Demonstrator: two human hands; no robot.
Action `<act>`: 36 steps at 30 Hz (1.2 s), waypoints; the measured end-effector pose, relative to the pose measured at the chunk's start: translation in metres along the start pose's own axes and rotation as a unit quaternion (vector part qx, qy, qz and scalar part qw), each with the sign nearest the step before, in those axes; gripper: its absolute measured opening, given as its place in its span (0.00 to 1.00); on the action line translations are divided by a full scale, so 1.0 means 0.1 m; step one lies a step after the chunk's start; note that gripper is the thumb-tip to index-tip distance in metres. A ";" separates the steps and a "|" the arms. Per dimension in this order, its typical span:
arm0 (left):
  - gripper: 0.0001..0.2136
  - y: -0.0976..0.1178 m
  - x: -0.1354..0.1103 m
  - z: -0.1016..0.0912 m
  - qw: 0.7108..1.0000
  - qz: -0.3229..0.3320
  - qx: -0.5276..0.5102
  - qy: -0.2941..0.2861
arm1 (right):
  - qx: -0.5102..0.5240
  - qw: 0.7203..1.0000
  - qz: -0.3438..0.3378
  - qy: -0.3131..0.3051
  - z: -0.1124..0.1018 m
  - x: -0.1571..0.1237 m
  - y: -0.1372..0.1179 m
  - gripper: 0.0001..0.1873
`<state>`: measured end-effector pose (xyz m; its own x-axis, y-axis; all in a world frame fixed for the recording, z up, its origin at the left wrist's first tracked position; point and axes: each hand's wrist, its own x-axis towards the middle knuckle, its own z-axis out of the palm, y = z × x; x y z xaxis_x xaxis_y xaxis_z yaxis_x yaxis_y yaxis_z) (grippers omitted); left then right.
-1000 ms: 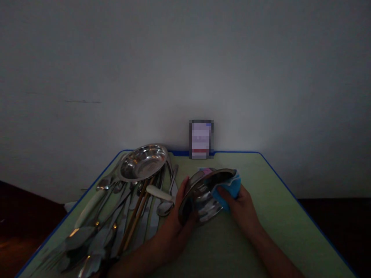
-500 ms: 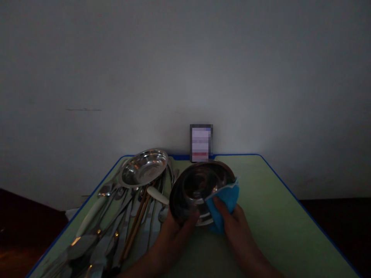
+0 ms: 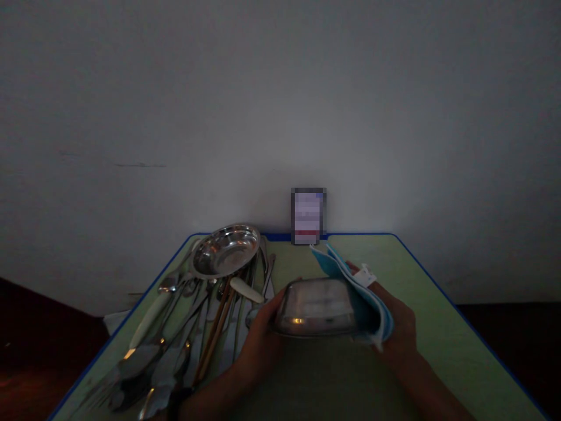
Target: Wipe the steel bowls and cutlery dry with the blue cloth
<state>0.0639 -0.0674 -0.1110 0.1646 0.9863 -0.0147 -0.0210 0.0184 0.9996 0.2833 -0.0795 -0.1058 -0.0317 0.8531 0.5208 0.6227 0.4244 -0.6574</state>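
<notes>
A shiny steel bowl (image 3: 314,307) is held upside down just above the green table (image 3: 429,327). My left hand (image 3: 258,336) grips its left rim with the fingers curled round the edge. My right hand (image 3: 397,327) presses a blue cloth (image 3: 363,298) against the bowl's right side; a white tag sticks out of the cloth. The room is dim.
A pile of spoons, ladles and other cutlery (image 3: 188,327) covers the table's left half, with a steel plate (image 3: 227,251) lying on its far end. A small blurred card (image 3: 308,215) leans against the wall at the table's far edge.
The bowl has been turned from facing me, its inside showing, to upside down with its base up. The cloth has shifted from the bowl's front to its right side.
</notes>
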 end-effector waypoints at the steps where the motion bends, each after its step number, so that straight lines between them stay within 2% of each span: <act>1: 0.19 0.01 0.00 -0.01 1.000 0.003 -0.010 -0.006 | -0.001 1.000 0.005 -0.001 0.00 -0.01 -0.01 0.21; 3: 0.20 0.02 -0.01 -0.01 0.999 0.009 -0.017 -0.031 | 0.005 1.000 0.017 0.006 0.02 -0.01 -0.03 0.19; 6: 0.18 0.02 -0.02 0.01 0.999 -0.012 -0.031 -0.022 | 0.042 0.998 0.050 0.017 0.10 0.01 -0.09 0.16; 8: 0.17 0.02 -0.03 0.04 0.997 -0.046 -0.055 -0.012 | 0.080 0.992 0.100 0.019 0.18 0.01 -0.15 0.10; 11: 0.17 0.05 -0.06 0.10 0.990 -0.091 -0.105 -0.030 | 0.123 0.968 0.216 0.022 0.27 0.01 -0.25 0.16; 13: 0.17 0.09 -0.08 0.12 0.987 -0.101 -0.114 -0.056 | 0.132 0.959 0.251 0.020 0.28 0.01 -0.29 0.19; 15: 0.18 0.14 -0.09 0.13 0.985 -0.121 -0.100 -0.074 | 0.128 0.963 0.236 0.024 0.22 0.04 -0.30 0.17; 18: 0.18 0.18 -0.10 0.14 0.983 -0.149 -0.063 -0.083 | 0.087 0.980 0.170 0.051 0.09 0.08 -0.24 0.11; 21: 0.16 0.16 -0.08 0.13 0.989 -0.117 -0.062 -0.066 | 0.009 0.994 0.087 0.073 -0.03 0.11 -0.17 0.10; 23: 0.16 0.14 -0.07 0.13 0.989 -0.116 -0.054 -0.075 | -0.022 0.995 0.069 0.070 -0.08 0.13 -0.15 0.10; 28: 0.15 0.07 -0.06 0.14 0.980 -0.170 -0.025 -0.103 | 0.021 0.978 0.193 0.079 -0.01 0.15 -0.19 0.11; 33: 0.16 0.07 -0.02 0.14 0.977 -0.178 -0.102 -0.059 | 0.099 0.967 0.235 0.013 0.22 0.05 -0.25 0.15; 36: 0.17 0.09 -0.02 0.14 0.973 -0.187 -0.099 -0.089 | 0.122 0.958 0.259 -0.008 0.28 0.02 -0.24 0.17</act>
<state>0.0767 -0.0719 -0.1014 0.3646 0.8607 -0.3553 -0.1133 0.4198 0.9005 0.2465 -0.0791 -0.1046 0.2192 0.9721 0.0831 0.3563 -0.0004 -0.9344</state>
